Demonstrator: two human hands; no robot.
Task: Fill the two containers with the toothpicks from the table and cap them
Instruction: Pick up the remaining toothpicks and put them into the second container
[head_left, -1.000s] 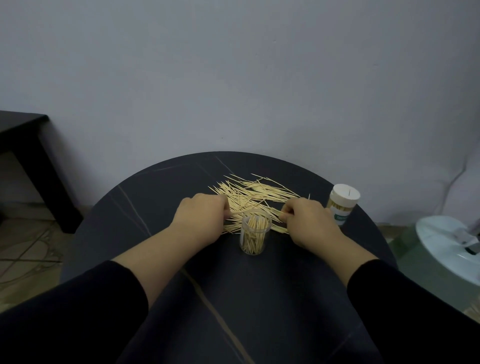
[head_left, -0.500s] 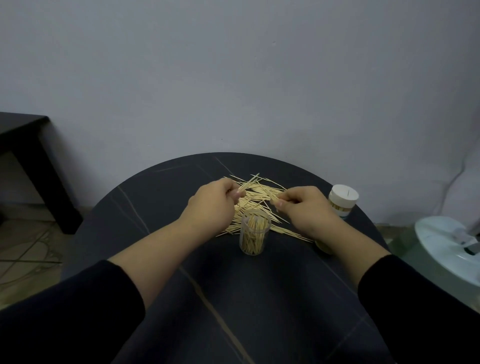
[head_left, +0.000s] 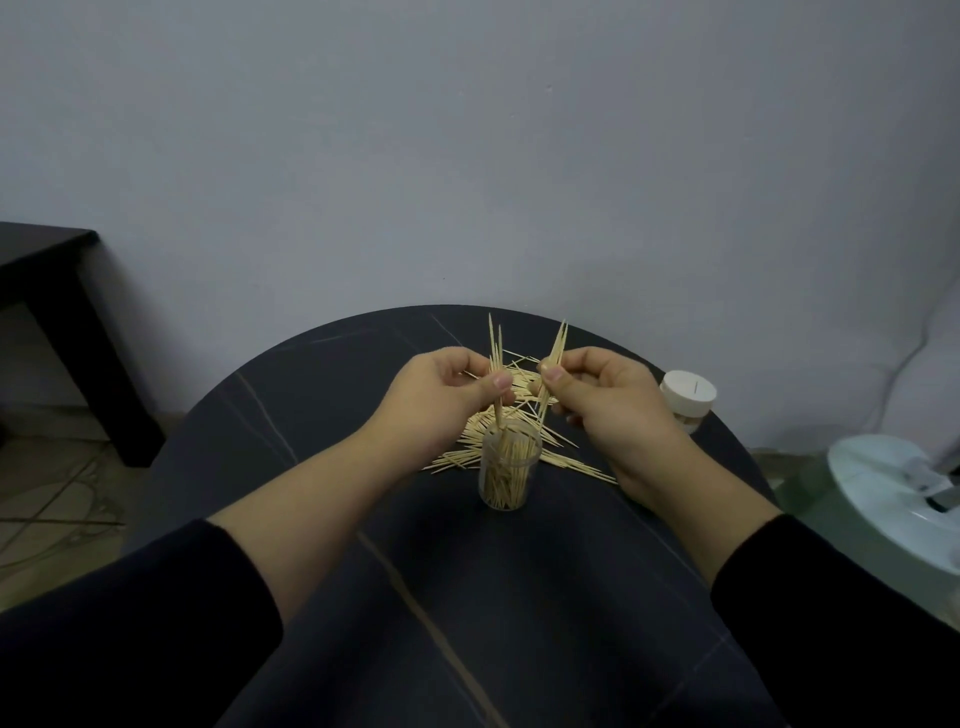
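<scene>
Wooden toothpicks (head_left: 495, 353) stand near-upright, pinched by left hand (head_left: 441, 400) and right hand (head_left: 610, 402) over clear container (head_left: 506, 480).

A dark side table (head_left: 47, 270) stands far left, a white round object (head_left: 893, 488) far right.

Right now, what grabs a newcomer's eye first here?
The left hand and right hand each pinch a small toothpick bunch upright over the open clear container, partly filled. A loose toothpick pile lies behind it; a white-capped container stands at the right edge of the table.
</scene>
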